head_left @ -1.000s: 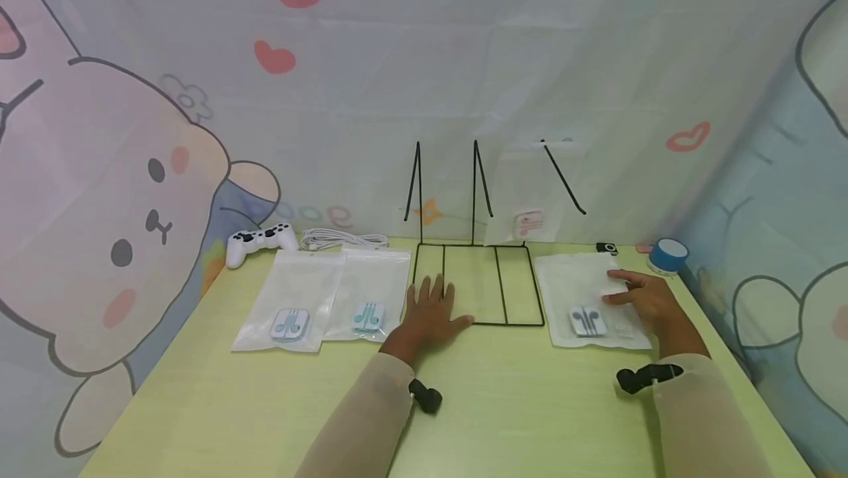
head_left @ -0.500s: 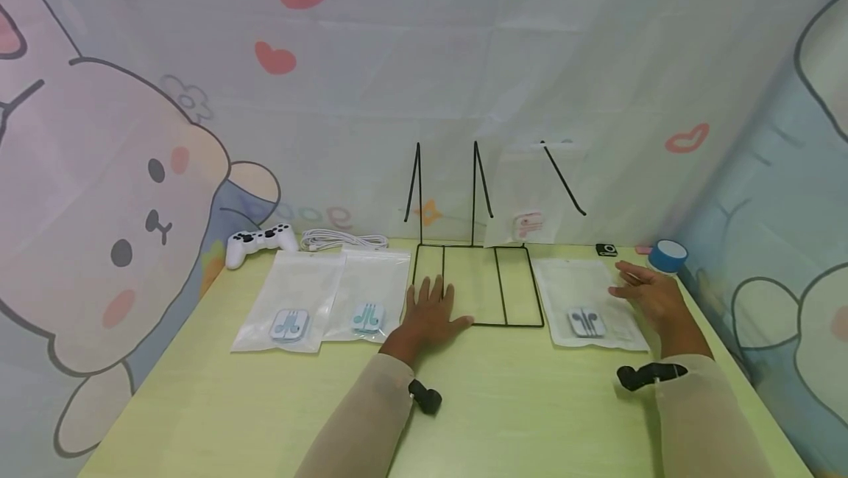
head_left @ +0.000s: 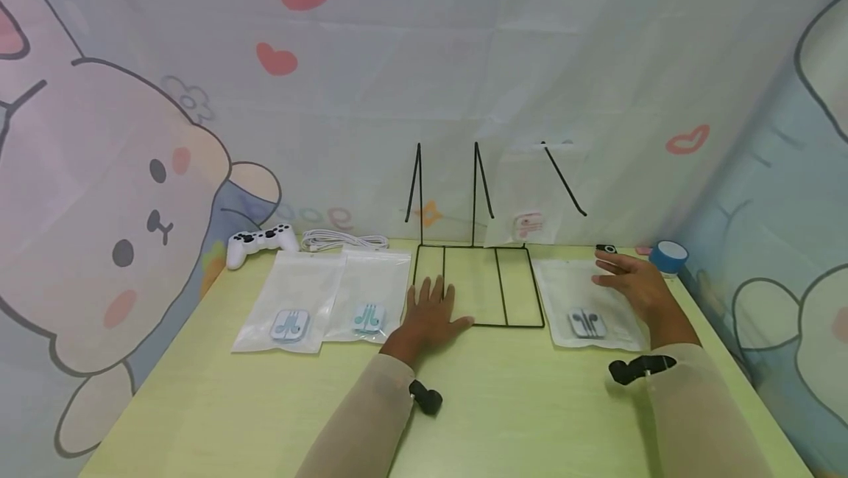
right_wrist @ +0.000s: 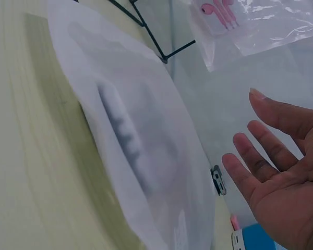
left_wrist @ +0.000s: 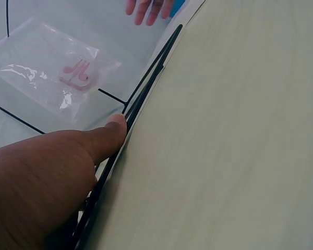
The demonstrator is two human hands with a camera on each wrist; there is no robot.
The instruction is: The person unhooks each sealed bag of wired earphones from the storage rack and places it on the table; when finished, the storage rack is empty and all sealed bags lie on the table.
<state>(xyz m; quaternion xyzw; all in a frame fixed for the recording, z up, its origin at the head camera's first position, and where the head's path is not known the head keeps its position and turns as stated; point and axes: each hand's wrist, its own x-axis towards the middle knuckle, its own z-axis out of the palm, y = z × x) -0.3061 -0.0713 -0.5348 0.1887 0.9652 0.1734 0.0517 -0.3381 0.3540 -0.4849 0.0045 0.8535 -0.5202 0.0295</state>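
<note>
My left hand [head_left: 429, 317] lies with spread fingers over the front left corner of a black wire display rack [head_left: 510, 326]. In the left wrist view its thumb [left_wrist: 112, 135] rests on the black wire. A clear bag with pink earphones [head_left: 528, 226] hangs at the rack's right hook. To the right of the rack, a white zip bag with dark-marked earphones [head_left: 587, 323] lies on the table. My right hand [head_left: 637, 290] is above that bag's right side, fingers parted and holding nothing; the right wrist view shows its palm beside the bag's frosted back [right_wrist: 161, 130].
Two more earphone bags, one blue [head_left: 290, 325] and one teal [head_left: 368, 317], lie left of the rack. Behind them are a white game controller [head_left: 263, 242] and a coiled white cable [head_left: 343, 239]. At the back right stand a small black player [head_left: 606, 248] and a blue round item [head_left: 669, 257].
My right hand lifted off the right bag and drew back rightward, then came back left and farther over it. My left hand and the rack have stayed put.
</note>
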